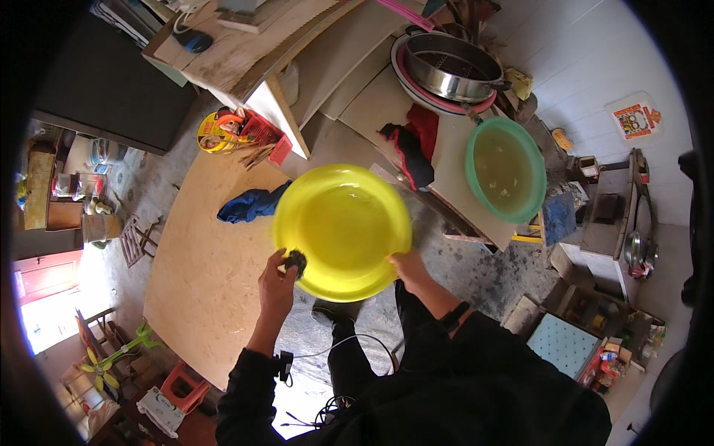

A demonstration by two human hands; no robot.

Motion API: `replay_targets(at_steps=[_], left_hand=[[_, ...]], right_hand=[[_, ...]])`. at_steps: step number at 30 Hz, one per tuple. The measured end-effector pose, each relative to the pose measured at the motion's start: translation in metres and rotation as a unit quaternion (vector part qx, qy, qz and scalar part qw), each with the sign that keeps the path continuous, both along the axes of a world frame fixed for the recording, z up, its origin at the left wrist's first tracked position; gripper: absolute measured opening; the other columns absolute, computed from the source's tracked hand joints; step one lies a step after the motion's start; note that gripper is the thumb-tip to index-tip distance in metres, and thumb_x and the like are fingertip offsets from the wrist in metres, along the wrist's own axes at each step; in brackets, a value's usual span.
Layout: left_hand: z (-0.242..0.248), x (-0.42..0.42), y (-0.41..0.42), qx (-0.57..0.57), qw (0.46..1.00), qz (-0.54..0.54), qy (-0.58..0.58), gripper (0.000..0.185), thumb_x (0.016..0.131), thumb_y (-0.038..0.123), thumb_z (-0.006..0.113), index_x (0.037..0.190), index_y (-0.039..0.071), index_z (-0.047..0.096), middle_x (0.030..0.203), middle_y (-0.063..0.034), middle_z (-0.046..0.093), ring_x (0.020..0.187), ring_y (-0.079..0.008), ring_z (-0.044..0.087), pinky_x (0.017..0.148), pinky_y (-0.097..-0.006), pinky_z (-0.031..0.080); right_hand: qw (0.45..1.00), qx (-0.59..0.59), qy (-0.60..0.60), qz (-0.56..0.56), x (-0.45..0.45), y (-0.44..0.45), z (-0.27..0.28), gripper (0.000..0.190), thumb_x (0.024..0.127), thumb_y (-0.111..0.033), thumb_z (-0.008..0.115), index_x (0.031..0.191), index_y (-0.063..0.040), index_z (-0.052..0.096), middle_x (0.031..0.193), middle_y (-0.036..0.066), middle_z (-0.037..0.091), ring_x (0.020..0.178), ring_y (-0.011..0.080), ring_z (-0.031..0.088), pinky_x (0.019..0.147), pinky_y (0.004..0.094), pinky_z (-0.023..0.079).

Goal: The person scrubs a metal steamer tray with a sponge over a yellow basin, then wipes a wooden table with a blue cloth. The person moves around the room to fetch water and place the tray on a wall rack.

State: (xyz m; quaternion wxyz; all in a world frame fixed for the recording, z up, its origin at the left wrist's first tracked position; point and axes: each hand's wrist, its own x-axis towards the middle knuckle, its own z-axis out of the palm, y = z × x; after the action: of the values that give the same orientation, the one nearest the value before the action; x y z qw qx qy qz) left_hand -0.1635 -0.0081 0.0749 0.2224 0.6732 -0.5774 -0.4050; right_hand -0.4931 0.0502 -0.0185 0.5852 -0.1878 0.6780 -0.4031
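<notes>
Both hands hold a yellow plastic basin (348, 228) in front of me, above the gap between two tables. My left hand (277, 281) is at its lower left rim and pinches a dark scouring pad (297, 263) against it. My right hand (410, 270) grips the lower right rim; its thumb shows on the edge, the other fingers are hidden beneath. A shallow layer of water seems to lie in the basin. Just left of it, a blue cloth (248, 205) rests on the wooden table. A green basin (506, 170) of cloudy water stands on the right table.
The wooden table (195, 251) spreads to the left, with a red plastic basket (261, 129) at its far end. On the right table lie a black and red cloth (413, 148) and a steel pot (453, 67) in stacked basins. A red stool (184, 388) stands lower left.
</notes>
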Motion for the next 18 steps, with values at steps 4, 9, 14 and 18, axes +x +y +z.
replay_targets(at_steps=[4,9,14,18], left_hand=[[-0.032,-0.041,-0.05,-0.006,0.994,0.071,0.077,0.04,0.095,0.011,0.072,0.134,0.004,0.062,0.115,-0.0127,0.074,0.081,-0.0163,0.067,0.074,-0.0318,0.056],[-0.08,-0.073,-0.118,-0.041,0.993,0.075,0.079,0.038,0.096,0.011,0.071,0.131,0.001,0.063,0.118,-0.0132,0.073,0.09,-0.02,0.069,0.08,-0.0348,0.056],[-0.071,-0.132,-0.176,-0.062,0.997,0.036,0.018,0.04,0.098,0.016,0.071,0.133,0.0,0.063,0.123,-0.0188,0.072,0.091,-0.0272,0.073,0.084,-0.0387,0.057],[-0.076,-0.152,-0.2,-0.102,0.994,0.03,0.003,0.038,0.098,0.017,0.07,0.132,0.0,0.065,0.122,-0.0202,0.072,0.091,-0.0296,0.075,0.083,-0.0396,0.057]], right_hand=[[0.996,0.039,0.008,-0.086,-0.06,-0.031,0.021,0.03,0.091,-0.003,0.063,0.119,0.007,0.068,0.107,0.014,0.073,0.094,0.026,0.074,0.074,0.0379,0.059],[0.992,0.028,-0.038,-0.114,-0.11,-0.083,-0.011,0.041,0.09,-0.005,0.061,0.131,0.001,0.061,0.114,0.014,0.071,0.098,0.0272,0.074,0.077,0.0441,0.063],[0.985,0.016,-0.084,-0.149,-0.116,-0.145,-0.038,0.049,0.092,-0.009,0.062,0.139,-0.001,0.053,0.126,0.015,0.064,0.112,0.0295,0.069,0.081,0.0493,0.063],[0.977,-0.003,-0.134,-0.163,-0.109,-0.187,-0.06,0.044,0.093,-0.009,0.062,0.136,0.0,0.055,0.123,0.015,0.065,0.104,0.0281,0.07,0.082,0.0486,0.062]])
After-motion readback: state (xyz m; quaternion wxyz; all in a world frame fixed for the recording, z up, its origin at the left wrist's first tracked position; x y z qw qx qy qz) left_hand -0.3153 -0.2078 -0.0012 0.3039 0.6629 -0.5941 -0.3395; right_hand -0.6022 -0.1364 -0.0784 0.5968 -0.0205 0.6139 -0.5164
